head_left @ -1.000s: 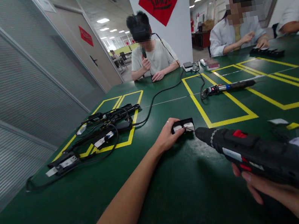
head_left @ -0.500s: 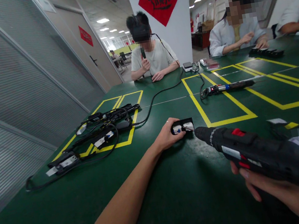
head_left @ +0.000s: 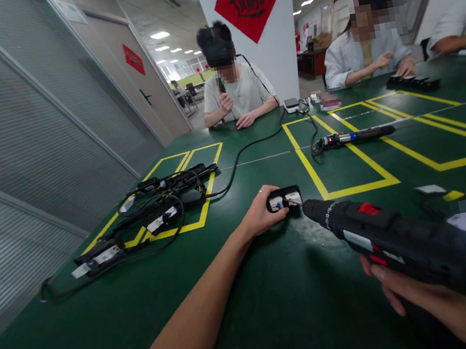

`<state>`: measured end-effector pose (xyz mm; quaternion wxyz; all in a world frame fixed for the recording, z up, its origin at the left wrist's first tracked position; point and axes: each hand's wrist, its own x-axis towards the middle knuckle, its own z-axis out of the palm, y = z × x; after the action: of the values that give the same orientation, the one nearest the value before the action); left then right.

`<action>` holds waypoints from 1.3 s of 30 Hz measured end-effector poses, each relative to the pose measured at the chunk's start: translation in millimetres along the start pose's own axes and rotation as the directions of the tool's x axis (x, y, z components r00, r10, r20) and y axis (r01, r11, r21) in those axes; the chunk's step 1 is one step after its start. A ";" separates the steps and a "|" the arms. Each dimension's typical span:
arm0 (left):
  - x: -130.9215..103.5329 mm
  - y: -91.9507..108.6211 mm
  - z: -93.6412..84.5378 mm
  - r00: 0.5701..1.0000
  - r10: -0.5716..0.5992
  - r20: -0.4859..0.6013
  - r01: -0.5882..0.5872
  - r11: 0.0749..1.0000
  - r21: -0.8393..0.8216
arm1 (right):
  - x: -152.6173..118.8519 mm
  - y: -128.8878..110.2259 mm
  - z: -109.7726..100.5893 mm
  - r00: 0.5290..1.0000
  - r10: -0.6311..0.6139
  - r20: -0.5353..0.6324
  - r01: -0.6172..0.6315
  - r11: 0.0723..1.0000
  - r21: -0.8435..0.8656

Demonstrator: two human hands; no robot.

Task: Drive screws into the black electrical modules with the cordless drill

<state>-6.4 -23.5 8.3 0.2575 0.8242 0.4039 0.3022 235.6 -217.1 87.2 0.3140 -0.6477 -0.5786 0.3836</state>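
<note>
Near the middle of the green table (head_left: 278, 286), my left hand (head_left: 261, 212) grips a small black box (head_left: 291, 189) with white parts inside. Its fingers wrap over the left end of the box. My right hand (head_left: 413, 287) is closed round the handle of a black cordless drill (head_left: 404, 238) with red buttons. The drill points left, its chuck close to the right side of the box. Whether the bit touches anything inside is too small to tell.
Black devices with cables (head_left: 167, 209) lie at the left within yellow tape. Further back right is a pen-like tool (head_left: 356, 136) on a cord. Two people sit across the table, one by a black strip of parts (head_left: 414, 83); another person's arm shows at far right.
The drill appears slightly further left and lower, its chuck still by the box. My left hand keeps its hold on the box, almost unmoved.
</note>
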 end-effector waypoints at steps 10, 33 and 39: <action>-0.3 0.9 -0.9 1.000 -0.008 0.003 0.008 1.000 -0.014 | -0.6 -3.3 4.9 0.998 -0.008 -0.059 0.012 0.998 0.055; -0.5 0.3 -1.0 1.000 0.006 0.006 -0.006 1.000 -0.021 | 3.9 1.9 0.6 0.996 -0.067 0.055 0.067 0.998 0.004; -0.1 2.2 -1.5 1.000 -0.013 0.012 0.013 1.000 -0.020 | -0.9 -10.9 3.3 0.988 -0.076 -0.136 0.075 0.997 -0.009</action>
<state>-6.4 -24.4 10.8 0.2699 0.8207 0.4048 0.2996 227.3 -216.7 95.0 0.3657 -0.6506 -0.5808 0.3250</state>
